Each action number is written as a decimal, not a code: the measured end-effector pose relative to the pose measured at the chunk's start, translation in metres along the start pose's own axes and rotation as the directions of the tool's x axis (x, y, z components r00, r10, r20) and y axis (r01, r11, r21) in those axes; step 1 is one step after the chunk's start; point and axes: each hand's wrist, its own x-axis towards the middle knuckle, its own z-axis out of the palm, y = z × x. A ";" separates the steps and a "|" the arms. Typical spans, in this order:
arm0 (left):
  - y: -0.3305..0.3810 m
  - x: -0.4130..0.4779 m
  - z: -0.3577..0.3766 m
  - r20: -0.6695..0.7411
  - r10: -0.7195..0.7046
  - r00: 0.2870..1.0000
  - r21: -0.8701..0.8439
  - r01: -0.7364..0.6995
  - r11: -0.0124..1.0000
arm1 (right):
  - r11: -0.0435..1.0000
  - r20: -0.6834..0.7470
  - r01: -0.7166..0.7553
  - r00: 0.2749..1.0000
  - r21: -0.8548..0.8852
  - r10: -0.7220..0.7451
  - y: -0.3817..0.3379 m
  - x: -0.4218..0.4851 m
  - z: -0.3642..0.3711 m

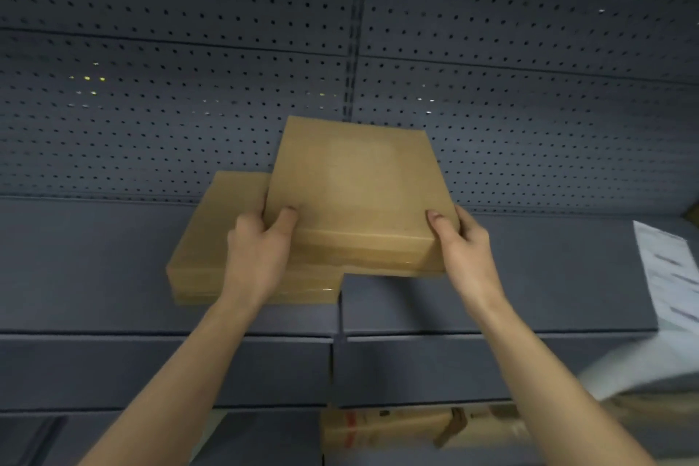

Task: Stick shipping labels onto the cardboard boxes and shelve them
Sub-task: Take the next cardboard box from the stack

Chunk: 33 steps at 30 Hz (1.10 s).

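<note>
A flat cardboard box [359,178] is held over the grey metal shelf [94,257], its near edge gripped at both corners. My left hand [257,250] clasps the near left corner, thumb on top. My right hand [463,242] clasps the near right corner. The box rests partly on a second flat cardboard box [212,246] that lies on the shelf to the left and underneath. No label shows on the top face of either box.
A perforated grey back panel [189,87] rises behind the shelf. A white printed sheet [669,276] lies at the shelf's right end. Below the shelf front, another cardboard box with red tape [382,427] sits on a lower level.
</note>
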 end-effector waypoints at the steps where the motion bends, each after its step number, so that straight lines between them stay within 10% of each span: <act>1: 0.004 -0.006 0.017 0.011 0.012 1.000 0.001 -0.012 1.000 | 1.000 -0.016 0.003 1.000 0.004 -0.003 0.006 0.002 -0.019; 15: 0.025 -0.089 0.241 0.181 0.019 0.983 -0.034 -0.013 0.999 | 0.998 -0.062 -0.049 0.997 -0.039 0.046 0.098 0.037 -0.251; 33: -0.012 -0.058 0.291 0.204 -0.066 0.977 0.131 0.040 0.991 | 0.981 -0.007 -0.173 0.985 -0.092 0.173 0.147 0.109 -0.248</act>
